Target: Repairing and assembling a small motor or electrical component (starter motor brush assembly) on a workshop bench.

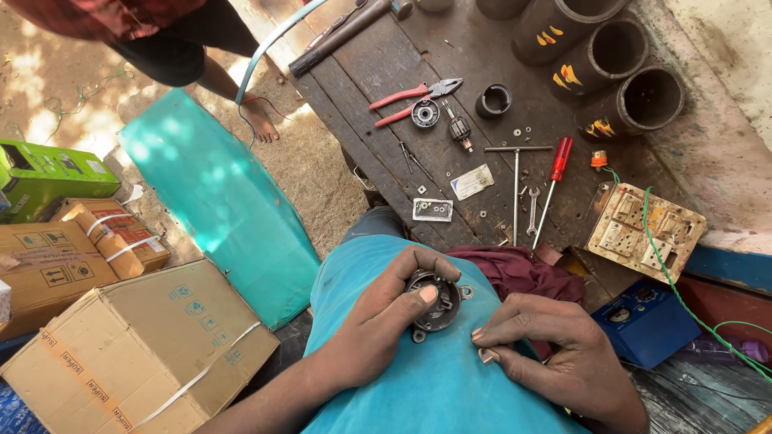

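On the blue-clad lap, the left hand point(394, 309) grips a round metal housing point(435, 304); the right hand point(547, 345) rests beside it, fingers curled.

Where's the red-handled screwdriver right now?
The red-handled screwdriver lies on the dark wooden workbench, right of centre in the head view, between the T-handle wrench on its left and the switchboard on its right.

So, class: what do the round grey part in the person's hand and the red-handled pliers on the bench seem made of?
Round grey part: probably cast metal, dull and dark, with bolt lugs. Red-handled pliers: bare steel jaws with a grey sheen; the red grips look plastic or rubber. Left hand holds the part.
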